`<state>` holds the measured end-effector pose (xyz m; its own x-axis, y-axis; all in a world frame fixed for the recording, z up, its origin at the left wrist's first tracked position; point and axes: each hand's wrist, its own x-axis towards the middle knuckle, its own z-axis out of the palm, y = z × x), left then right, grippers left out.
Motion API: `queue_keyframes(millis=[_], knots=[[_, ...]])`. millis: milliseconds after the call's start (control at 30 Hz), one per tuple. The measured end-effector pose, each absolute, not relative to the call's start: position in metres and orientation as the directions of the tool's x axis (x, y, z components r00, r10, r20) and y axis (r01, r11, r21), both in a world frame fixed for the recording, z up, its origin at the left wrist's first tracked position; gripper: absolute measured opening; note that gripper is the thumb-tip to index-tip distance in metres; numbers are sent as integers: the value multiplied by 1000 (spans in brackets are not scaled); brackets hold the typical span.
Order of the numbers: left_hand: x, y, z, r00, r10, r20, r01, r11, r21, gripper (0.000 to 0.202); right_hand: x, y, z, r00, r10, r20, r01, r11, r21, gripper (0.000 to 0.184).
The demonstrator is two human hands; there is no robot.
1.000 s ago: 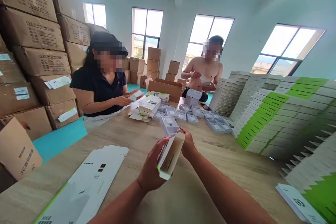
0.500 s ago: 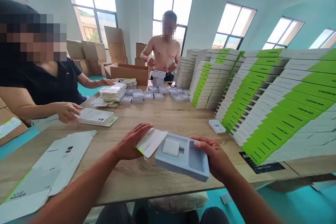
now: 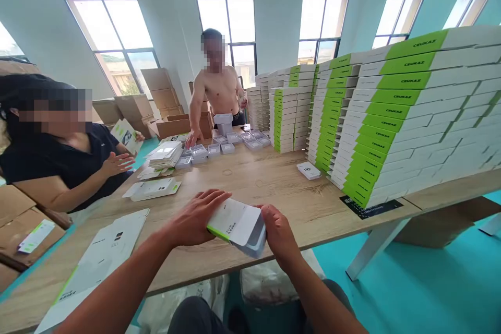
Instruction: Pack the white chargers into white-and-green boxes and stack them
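My left hand [image 3: 198, 216] is wrapped round a small white carton [image 3: 237, 217] with a green edge, just above the near side of the table. A pale grey plastic tray [image 3: 257, 240] sits partly inside the carton's open end. My right hand [image 3: 281, 237] grips the tray's outer end, thumb on top. The tray's contents are hidden under the carton. Left of my forearm lies a stack of flat white cartons [image 3: 104, 255]. Beyond my right hand is a small pile of white cards [image 3: 308, 170].
Tall stacks of white and green boxes [image 3: 376, 130] line the right side. Several plastic trays [image 3: 199, 151] and a pile of cartons [image 3: 166, 152] stand farther back. A co-worker [image 3: 70, 156] sits at the left with a carton; another [image 3: 217, 88] stands across the table [image 3: 219, 180].
The tray has gone into the carton for most of its length, and my hands have come closer together. The seated co-worker has raised a carton; the standing one reaches to the trays.
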<state>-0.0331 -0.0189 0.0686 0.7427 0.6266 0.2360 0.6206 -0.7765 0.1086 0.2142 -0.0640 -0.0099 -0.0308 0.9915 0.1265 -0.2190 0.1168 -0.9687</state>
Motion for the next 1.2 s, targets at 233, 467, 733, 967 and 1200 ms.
queue_keyframes(millis=[233,467,733,967,1200], knots=[[-15,-44,57,663,722,199,476,-611,632,73,207,-77,4,-16,919,393,-202,382,-902,69],[10,-59,40,543,828,142,307,-353,884,51,219,-92,21,-105,944,313,-386,252,-887,70],[25,-87,0,65,890,452,32,-454,890,49,252,-97,-18,-31,826,563,43,563,-825,42],[3,-89,9,293,748,595,382,-662,645,25,263,-84,-5,-336,636,695,251,772,-585,30],[9,-97,19,321,688,651,468,-713,523,20,268,-80,14,-380,526,761,304,848,-435,33]])
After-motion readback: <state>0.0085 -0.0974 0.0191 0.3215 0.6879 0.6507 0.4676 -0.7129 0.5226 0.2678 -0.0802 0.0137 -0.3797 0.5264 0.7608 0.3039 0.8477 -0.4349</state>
